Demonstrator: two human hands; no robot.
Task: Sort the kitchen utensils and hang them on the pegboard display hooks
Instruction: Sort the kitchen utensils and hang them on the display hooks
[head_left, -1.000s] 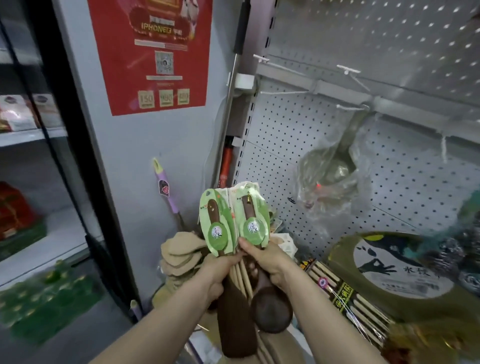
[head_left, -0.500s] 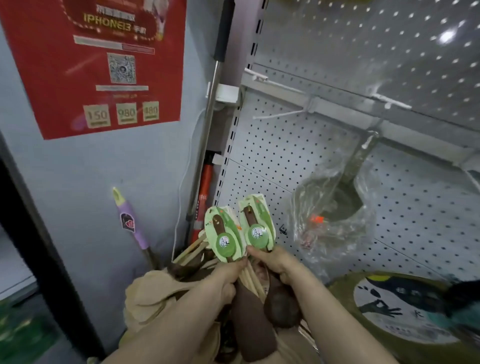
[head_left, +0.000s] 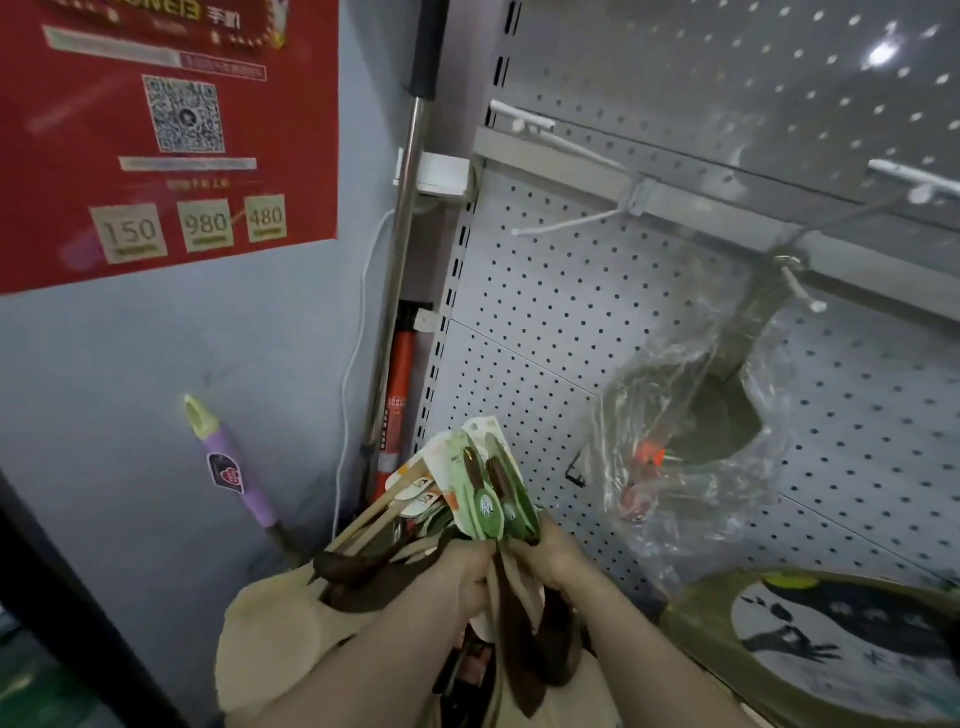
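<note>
carded wooden utensils (head_left: 483, 501) held in two hands before a pegboard (head_left: 545, 332).
from left: a red poster (head_left: 156, 130) on the wall; the left hand (head_left: 462, 577), fingers curled round the dark handles; the utensils' green cards fanned upward between the hands; the right hand (head_left: 556, 556), fingers closed on one dark handle; a white hook (head_left: 561, 226) on the pegboard; a bagged ladle (head_left: 717, 415) hanging from another hook.

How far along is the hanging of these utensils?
Barely begun. One bagged ladle hangs on the pegboard. The left hand and right hand grip green-carded utensils, not yet hung. A bundle of more utensils waits below them, and a white hook stands bare.
</note>
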